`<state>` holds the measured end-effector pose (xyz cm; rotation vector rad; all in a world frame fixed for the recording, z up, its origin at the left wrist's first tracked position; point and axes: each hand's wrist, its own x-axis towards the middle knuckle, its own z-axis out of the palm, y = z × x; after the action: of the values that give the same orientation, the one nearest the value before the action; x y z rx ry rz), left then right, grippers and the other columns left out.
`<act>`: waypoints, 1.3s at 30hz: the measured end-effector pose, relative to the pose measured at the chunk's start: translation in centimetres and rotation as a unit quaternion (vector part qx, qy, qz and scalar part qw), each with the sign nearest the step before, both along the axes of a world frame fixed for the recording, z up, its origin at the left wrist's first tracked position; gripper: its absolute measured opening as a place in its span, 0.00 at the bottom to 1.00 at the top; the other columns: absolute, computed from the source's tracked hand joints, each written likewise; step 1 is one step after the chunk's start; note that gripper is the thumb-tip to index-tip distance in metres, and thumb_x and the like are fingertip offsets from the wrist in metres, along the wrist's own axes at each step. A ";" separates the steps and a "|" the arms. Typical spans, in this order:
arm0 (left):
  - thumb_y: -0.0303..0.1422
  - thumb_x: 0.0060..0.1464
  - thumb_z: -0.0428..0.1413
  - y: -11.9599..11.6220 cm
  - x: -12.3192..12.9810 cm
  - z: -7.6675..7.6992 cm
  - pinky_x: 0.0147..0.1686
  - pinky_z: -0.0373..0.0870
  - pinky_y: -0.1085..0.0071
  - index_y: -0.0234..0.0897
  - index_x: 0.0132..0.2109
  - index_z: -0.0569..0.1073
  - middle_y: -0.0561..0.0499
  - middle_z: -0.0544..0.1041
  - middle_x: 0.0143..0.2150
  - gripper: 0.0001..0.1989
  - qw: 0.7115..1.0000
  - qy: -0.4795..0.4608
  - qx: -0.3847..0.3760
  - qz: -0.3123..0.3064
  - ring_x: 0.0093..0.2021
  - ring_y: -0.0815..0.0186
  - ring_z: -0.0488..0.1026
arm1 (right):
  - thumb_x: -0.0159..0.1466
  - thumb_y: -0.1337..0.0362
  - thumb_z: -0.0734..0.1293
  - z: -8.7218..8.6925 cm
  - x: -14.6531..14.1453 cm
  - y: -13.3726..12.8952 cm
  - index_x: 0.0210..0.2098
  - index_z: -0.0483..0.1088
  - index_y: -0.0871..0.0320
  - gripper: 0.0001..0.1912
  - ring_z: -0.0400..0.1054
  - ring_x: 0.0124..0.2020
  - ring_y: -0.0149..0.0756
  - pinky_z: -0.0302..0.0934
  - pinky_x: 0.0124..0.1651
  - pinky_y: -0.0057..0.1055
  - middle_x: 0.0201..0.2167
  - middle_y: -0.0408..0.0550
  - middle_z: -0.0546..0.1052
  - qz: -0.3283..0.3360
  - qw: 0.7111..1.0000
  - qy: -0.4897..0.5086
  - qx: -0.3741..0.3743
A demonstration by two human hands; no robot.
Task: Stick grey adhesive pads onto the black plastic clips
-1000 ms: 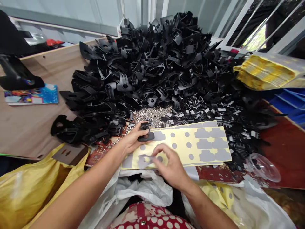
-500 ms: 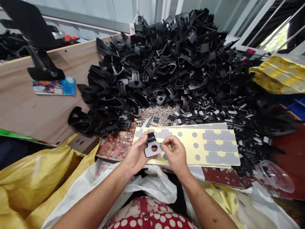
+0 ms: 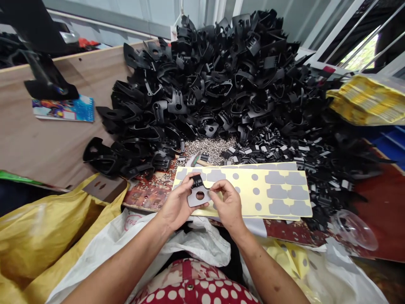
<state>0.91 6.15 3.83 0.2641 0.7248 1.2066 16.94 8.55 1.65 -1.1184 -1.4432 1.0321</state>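
The left hand (image 3: 177,205) has its grip around a black clip (image 3: 196,180) just right of its palm, long axis near to far. The right hand (image 3: 229,204) pinches the right edge of the clip's grey sticker (image 3: 193,199); a second ago, clip and sticker were apart. A yellow sheet (image 3: 247,190) lies beneath.
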 end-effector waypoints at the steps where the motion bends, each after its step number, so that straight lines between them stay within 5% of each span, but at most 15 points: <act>1: 0.36 0.58 0.61 0.0 0.0 0.0 0.39 0.80 0.55 0.44 0.56 0.72 0.48 0.77 0.45 0.19 1.000 0.002 -0.001 -0.002 0.37 0.60 0.76 | 0.61 0.67 0.69 -0.1 0.0 0.1 0.33 0.69 0.55 0.03 0.69 0.36 0.35 0.64 0.43 0.31 0.31 0.42 0.73 -0.001 1.000 0.000 -0.001; 9: 0.34 0.54 0.63 -0.1 0.0 -0.3 0.40 0.79 0.59 0.44 0.55 0.71 0.50 0.75 0.43 0.21 1.000 0.002 0.009 -0.001 0.36 0.63 0.73 | 0.62 0.68 0.68 -0.1 0.0 0.0 0.34 0.69 0.55 0.03 0.70 0.37 0.35 0.65 0.44 0.31 0.32 0.42 0.74 -0.005 0.999 -0.034 0.022; 13: 0.27 0.48 0.66 -0.2 0.9 -0.9 0.41 0.75 0.68 0.46 0.55 0.69 0.53 0.73 0.43 0.27 0.989 0.132 0.049 0.035 0.39 0.65 0.72 | 0.64 0.70 0.65 -0.2 -0.3 -0.8 0.37 0.67 0.54 0.05 0.70 0.38 0.37 0.66 0.44 0.33 0.34 0.44 0.73 -0.002 0.988 -0.122 0.092; 17: 0.26 0.51 0.64 -0.5 1.9 -2.4 0.42 0.69 0.77 0.44 0.49 0.71 0.56 0.71 0.40 0.19 0.935 0.315 0.095 0.134 0.42 0.68 0.69 | 0.66 0.74 0.62 -1.0 -0.6 -1.9 0.52 0.62 0.54 0.17 0.70 0.38 0.35 0.68 0.44 0.36 0.49 0.53 0.69 0.009 0.955 -0.216 0.205; 21: 0.32 0.55 0.62 -1.3 1.9 -3.3 0.28 0.69 0.78 0.47 0.52 0.67 0.56 0.68 0.41 0.19 0.941 0.313 0.073 0.106 0.36 0.68 0.69 | 0.66 0.71 0.66 -0.8 -0.4 -2.5 0.58 0.62 0.52 0.22 0.69 0.49 0.47 0.63 0.55 0.50 0.54 0.58 0.67 -0.016 0.895 -0.340 0.288; 23: 0.34 0.56 0.61 -2.0 1.3 -3.3 0.21 0.67 0.78 0.49 0.54 0.64 0.56 0.67 0.41 0.21 0.953 0.287 0.073 0.068 0.30 0.69 0.68 | 0.63 0.65 0.71 -0.2 0.1 -2.4 0.57 0.64 0.53 0.24 0.66 0.55 0.53 0.60 0.57 0.55 0.55 0.59 0.68 -0.034 0.902 -0.354 0.245; 25: 0.35 0.58 0.59 -3.1 0.1 -3.0 0.18 0.67 0.77 0.49 0.57 0.64 0.55 0.67 0.41 0.21 0.950 0.292 0.111 0.009 0.27 0.69 0.67 | 0.60 0.61 0.75 0.8 0.9 -1.7 0.56 0.66 0.54 0.28 0.67 0.53 0.50 0.64 0.55 0.48 0.52 0.56 0.72 0.039 0.938 -0.317 0.138; 27: 0.31 0.61 0.55 -4.4 -1.5 -2.7 0.25 0.72 0.74 0.49 0.59 0.67 0.53 0.70 0.44 0.20 0.907 0.362 0.202 -0.067 0.32 0.67 0.71 | 0.59 0.61 0.76 1.9 1.6 -0.6 0.53 0.70 0.55 0.25 0.71 0.44 0.41 0.67 0.47 0.36 0.45 0.48 0.76 0.213 0.937 -0.275 0.028; 29: 0.26 0.63 0.50 -5.8 -3.3 -2.5 0.39 0.76 0.69 0.51 0.61 0.70 0.50 0.74 0.48 0.23 0.808 0.476 0.316 -0.141 0.41 0.63 0.74 | 0.62 0.63 0.73 3.0 1.8 0.9 0.48 0.75 0.54 0.15 0.71 0.37 0.35 0.65 0.40 0.30 0.39 0.43 0.78 0.343 0.898 -0.276 -0.014; 31: 0.21 0.62 0.47 -7.1 -4.8 -2.8 0.46 0.74 0.65 0.51 0.62 0.72 0.48 0.77 0.48 0.27 0.685 0.589 0.390 -0.179 0.46 0.60 0.75 | 0.65 0.67 0.70 4.0 0.6 2.6 0.45 0.77 0.54 0.09 0.72 0.36 0.34 0.63 0.40 0.29 0.38 0.43 0.80 0.341 0.884 -0.318 0.026; 33: 0.20 0.61 0.47 -8.2 -5.8 -3.3 0.45 0.74 0.64 0.49 0.60 0.75 0.46 0.77 0.44 0.27 0.598 0.669 0.404 -0.178 0.44 0.58 0.75 | 0.66 0.69 0.69 4.4 -2.0 4.3 0.45 0.78 0.55 0.09 0.72 0.39 0.36 0.63 0.44 0.32 0.40 0.46 0.80 0.276 0.886 -0.358 0.101; 35: 0.21 0.61 0.48 -9.0 -6.2 -3.9 0.43 0.75 0.64 0.46 0.57 0.77 0.45 0.77 0.42 0.24 0.567 0.707 0.391 -0.160 0.42 0.58 0.75 | 0.66 0.70 0.69 4.1 -5.7 5.9 0.48 0.76 0.56 0.11 0.71 0.46 0.40 0.64 0.49 0.36 0.44 0.49 0.79 0.236 0.872 -0.393 0.173; 39: 0.24 0.64 0.49 -9.5 -6.5 -4.2 0.42 0.76 0.66 0.44 0.57 0.75 0.45 0.78 0.44 0.19 0.591 0.704 0.378 -0.114 0.42 0.60 0.77 | 0.67 0.68 0.70 2.0 -12.9 8.7 0.58 0.70 0.59 0.20 0.67 0.52 0.47 0.64 0.53 0.41 0.50 0.56 0.75 0.227 0.814 -0.478 0.238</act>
<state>-5.60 -3.40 -0.37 2.1572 1.3887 0.7722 4.09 17.24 3.63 -0.9453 -2.6973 0.2832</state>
